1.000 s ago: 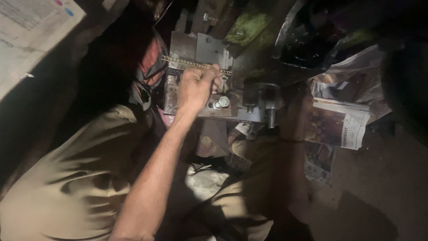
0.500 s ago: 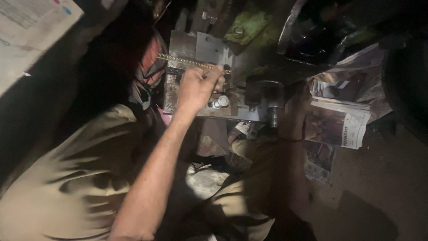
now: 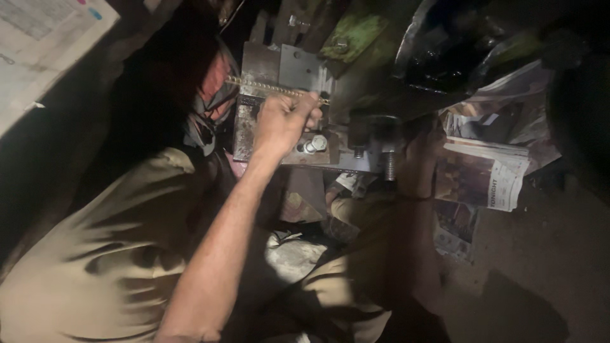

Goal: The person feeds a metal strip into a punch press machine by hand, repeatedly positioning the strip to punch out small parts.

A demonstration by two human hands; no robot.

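left hand [image 3: 286, 121] is gripping a brass threaded rod [image 3: 254, 84] lying across the grey metal plate [image 3: 298, 63]; right hand is sitting in shadow, can't tell its grip.

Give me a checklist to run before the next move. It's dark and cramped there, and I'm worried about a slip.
1. Grip: left hand is closed in a fist at the end of the brass beaded strip: ok.
2. What the fist holds: hidden: cannot tell.
3. Silver bolt on the grey plate is in view beside the fist: ok.
4. Right hand: lost in shadow near the dark threaded bolt: cannot tell.
5. Another person's head sits close beside the fist: not ok.
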